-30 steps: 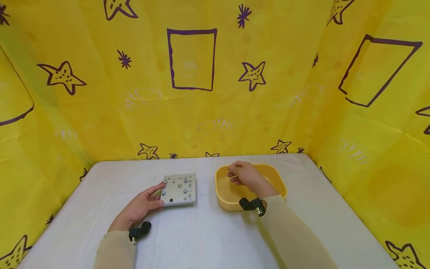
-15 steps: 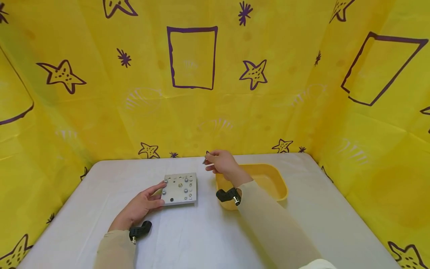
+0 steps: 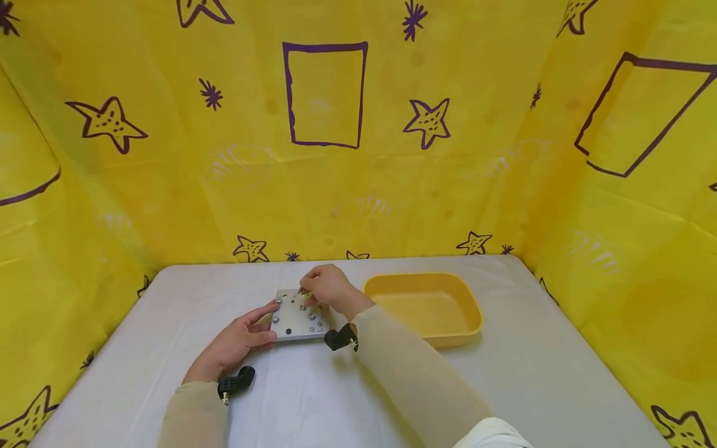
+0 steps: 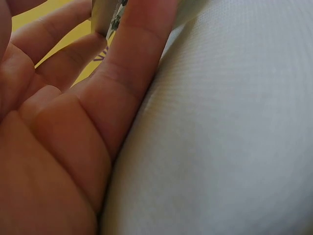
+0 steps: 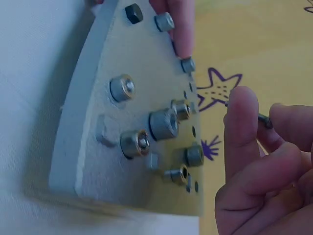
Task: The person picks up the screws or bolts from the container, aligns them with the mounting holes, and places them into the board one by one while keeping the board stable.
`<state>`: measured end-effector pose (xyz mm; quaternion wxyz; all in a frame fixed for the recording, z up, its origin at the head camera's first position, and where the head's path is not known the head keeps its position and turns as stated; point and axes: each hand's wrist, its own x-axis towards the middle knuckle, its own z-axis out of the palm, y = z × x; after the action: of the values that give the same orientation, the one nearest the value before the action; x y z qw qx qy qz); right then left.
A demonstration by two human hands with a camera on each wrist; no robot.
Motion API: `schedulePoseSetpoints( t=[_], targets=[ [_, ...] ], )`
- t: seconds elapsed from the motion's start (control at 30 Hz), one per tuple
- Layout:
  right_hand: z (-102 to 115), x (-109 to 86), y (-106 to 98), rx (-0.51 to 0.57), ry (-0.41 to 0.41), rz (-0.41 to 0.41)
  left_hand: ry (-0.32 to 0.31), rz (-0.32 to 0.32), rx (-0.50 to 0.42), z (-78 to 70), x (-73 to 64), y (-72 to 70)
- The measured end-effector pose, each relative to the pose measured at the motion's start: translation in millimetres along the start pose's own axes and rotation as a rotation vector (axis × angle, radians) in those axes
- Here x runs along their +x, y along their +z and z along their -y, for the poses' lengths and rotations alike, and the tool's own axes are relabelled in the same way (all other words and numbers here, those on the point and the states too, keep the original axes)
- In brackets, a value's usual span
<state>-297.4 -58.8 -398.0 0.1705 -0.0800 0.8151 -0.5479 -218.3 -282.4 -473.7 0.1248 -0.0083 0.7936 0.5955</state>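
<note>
A pale grey metal plate (image 3: 289,316) stands on the white table with its face up. Socket-head bolts (image 5: 164,124), small square pieces, a black one (image 5: 133,13) and several holes show on that face. My left hand (image 3: 238,339) grips the plate's left edge, thumb at the near corner and fingers farther back. Over the plate's far part, my right hand (image 3: 332,290) pinches a small thin metal screw (image 5: 264,120) between thumb and fingertip. In the right wrist view the screw is apart from the plate; part of it is hidden behind a finger.
To the right of the plate is a yellow plastic bin (image 3: 386,277) with rounded corners. Yellow cloth walls (image 3: 319,205) with purple drawings enclose the white table (image 3: 297,398) at the back and sides.
My right hand has moved left from above the yellow bin to over the plate, carrying the screw. My left hand has stayed at the plate's left edge.
</note>
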Motion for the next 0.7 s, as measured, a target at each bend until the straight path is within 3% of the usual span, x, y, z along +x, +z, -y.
schedulePoseSetpoints(
  t=[0.23, 0.7],
  targets=[
    [2.5, 4.1, 10.8, -0.17, -0.006, 0.016, 0.022, 0.019, -0.015, -2.2, -1.0, 0.7],
    [1.7, 6.2, 21.8, -0.372, -0.076, 0.033, 0.035, 0.015, -0.04, -2.1, -2.7, 1.3]
  ],
)
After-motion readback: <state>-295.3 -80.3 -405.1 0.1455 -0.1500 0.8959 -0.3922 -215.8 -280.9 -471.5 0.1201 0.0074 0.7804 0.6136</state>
